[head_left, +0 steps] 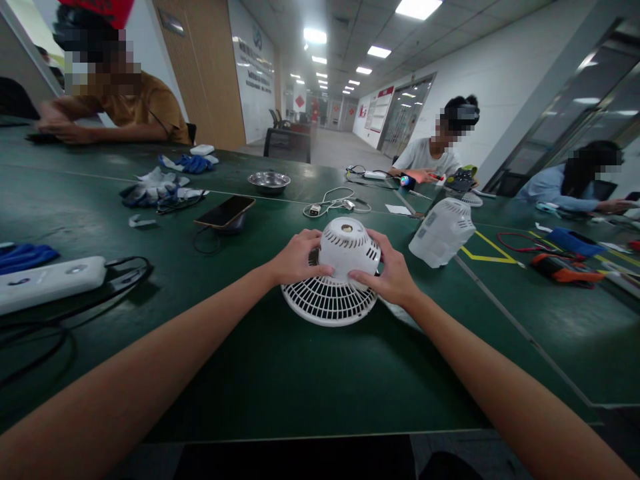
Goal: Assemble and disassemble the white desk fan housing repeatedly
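Observation:
A white plastic motor cover (349, 250) with slotted vents and a hole in its top is gripped from both sides. My left hand (301, 257) wraps its left side, thumb along the front. On the right side, my right hand (390, 272) does the same, its thumb pressed to the lower front. Beneath the cover lies a white round fan grille (330, 301) flat on the green table. Whether the cover is fixed to the grille or only rests on it, I cannot tell. Behind my right wrist, a pale piece partly shows under the arm.
A phone (226, 212), a metal bowl (269, 181) and a coiled white cable (336, 202) lie beyond my hands. To the right stand a white plastic housing (443, 230) and an orange multimeter (565, 268). A white power strip (53, 283) lies left. Several people sit around the table.

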`<act>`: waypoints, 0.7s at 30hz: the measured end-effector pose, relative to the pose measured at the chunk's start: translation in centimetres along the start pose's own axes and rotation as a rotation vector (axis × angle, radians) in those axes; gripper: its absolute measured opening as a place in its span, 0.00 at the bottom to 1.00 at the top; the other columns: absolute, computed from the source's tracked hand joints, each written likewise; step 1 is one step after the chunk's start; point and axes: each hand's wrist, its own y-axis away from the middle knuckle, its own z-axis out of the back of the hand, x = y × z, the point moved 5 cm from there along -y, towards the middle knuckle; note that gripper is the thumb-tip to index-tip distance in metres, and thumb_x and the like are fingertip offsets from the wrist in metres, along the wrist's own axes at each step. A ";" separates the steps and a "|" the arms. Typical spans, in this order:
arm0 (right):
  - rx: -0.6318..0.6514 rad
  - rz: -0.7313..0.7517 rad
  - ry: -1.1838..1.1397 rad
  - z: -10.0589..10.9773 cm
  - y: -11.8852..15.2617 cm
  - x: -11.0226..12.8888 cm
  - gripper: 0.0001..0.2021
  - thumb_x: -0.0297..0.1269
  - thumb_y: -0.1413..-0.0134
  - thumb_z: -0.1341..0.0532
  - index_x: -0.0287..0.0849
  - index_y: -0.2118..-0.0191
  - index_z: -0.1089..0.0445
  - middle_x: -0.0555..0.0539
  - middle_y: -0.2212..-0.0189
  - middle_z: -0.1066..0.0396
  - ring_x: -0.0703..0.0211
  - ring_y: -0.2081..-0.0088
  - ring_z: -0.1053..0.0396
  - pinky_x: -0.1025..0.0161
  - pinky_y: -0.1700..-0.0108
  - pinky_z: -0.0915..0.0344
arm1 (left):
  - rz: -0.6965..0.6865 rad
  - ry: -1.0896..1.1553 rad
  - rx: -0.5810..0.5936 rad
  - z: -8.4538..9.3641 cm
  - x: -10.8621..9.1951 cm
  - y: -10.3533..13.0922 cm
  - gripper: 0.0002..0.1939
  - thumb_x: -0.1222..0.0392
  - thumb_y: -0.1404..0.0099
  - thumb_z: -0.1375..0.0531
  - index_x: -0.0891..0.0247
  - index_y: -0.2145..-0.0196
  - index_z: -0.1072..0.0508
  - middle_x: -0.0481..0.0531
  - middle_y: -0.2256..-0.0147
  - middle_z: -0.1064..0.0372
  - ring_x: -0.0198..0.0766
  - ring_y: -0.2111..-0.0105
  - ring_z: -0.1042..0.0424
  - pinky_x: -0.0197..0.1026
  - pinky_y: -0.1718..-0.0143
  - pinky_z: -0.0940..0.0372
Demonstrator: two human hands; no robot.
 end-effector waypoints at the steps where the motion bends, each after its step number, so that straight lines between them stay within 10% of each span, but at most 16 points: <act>1: -0.001 -0.005 -0.012 0.1 -0.1 0.0 0.43 0.52 0.52 0.27 0.52 0.33 0.43 0.40 0.40 0.32 0.39 0.45 0.28 0.35 0.45 0.28 | 0.002 -0.013 0.000 -0.1 0.1 0.0 0.34 0.34 0.39 0.37 0.60 0.43 0.27 0.62 0.42 0.31 0.57 0.45 0.34 0.65 0.45 0.38; 21: -0.003 0.011 -0.009 -0.1 -0.3 -0.2 0.43 0.52 0.51 0.28 0.52 0.32 0.44 0.40 0.37 0.33 0.39 0.44 0.29 0.36 0.42 0.31 | 0.075 -0.084 0.046 -0.1 -0.4 0.1 0.39 0.34 0.38 0.38 0.60 0.37 0.33 0.63 0.40 0.34 0.60 0.43 0.36 0.67 0.43 0.40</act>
